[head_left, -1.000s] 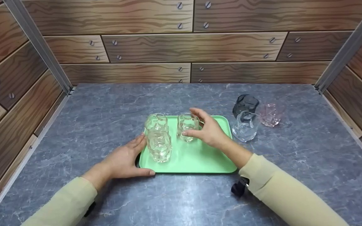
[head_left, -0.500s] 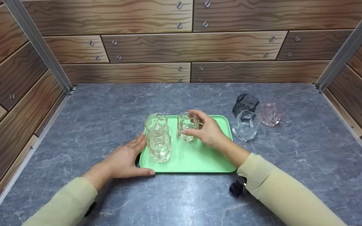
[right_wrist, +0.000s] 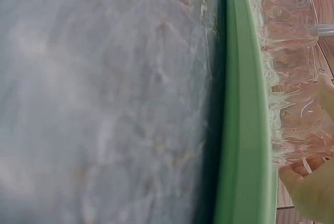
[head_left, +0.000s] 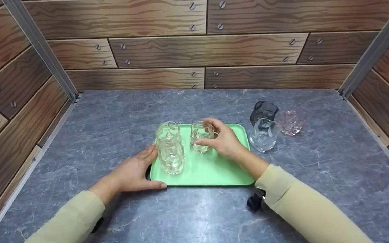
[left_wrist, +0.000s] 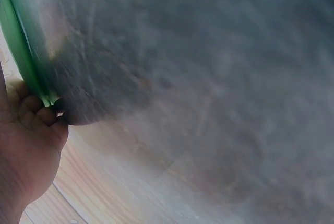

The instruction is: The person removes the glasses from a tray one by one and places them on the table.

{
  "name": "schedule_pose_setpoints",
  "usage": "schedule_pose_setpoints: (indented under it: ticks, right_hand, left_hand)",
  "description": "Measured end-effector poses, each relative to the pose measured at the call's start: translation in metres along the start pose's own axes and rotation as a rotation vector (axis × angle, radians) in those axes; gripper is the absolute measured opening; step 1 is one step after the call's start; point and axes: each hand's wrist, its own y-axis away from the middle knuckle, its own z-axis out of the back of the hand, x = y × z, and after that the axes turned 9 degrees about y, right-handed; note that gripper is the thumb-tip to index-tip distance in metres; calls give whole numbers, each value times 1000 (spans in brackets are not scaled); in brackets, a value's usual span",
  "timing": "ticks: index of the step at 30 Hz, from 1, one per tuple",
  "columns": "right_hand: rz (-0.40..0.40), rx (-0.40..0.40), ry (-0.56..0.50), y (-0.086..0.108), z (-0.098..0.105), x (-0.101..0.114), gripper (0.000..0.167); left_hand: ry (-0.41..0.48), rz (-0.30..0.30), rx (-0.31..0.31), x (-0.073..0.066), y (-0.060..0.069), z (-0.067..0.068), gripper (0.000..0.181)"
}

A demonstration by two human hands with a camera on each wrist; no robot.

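Observation:
A light green tray (head_left: 214,170) lies on the table and carries 3 clear faceted glasses. Two of them, a rear glass (head_left: 168,131) and a front glass (head_left: 172,160), stand one before the other on its left side. My right hand (head_left: 226,141) grips the third glass (head_left: 200,143) near the tray's back edge, thumb in front and fingers behind. At the tray's left front corner my left hand (head_left: 132,172) rests with its thumb along the front edge and its fingers along the left side. The right wrist view shows the glasses (right_wrist: 289,15) in a row above the tray rim (right_wrist: 245,109).
Right of the tray, on the grey marbled table (head_left: 120,111), stand a dark grey glass (head_left: 262,109), a clear bluish glass (head_left: 263,140) and a pink glass (head_left: 291,123), close together. Wood-patterned walls (head_left: 208,50) enclose the table at the back and sides.
The right hand's fingers have drawn slightly closer around the third glass. The tray, the glasses and the left hand have stayed in place.

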Motion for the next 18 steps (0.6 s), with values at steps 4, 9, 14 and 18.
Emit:
schedule_pose_setpoints:
  ticks: [4, 9, 14, 18]
  right_hand:
    - [-4, -1, 4, 1, 2, 0, 86]
    - [-7, 1, -30, 5, 3, -1, 86]
    - [1, 20, -67, 9, 6, -2, 88]
    - [12, 32, -47, 12, 8, -2, 88]
  left_hand:
    - [-4, -1, -1, 0, 0, 0, 129]
    - [-2, -8, -8, 0, 1, 0, 129]
    - [0, -9, -11, 1, 0, 0, 129]
    - [-3, -7, -7, 1, 0, 0, 129]
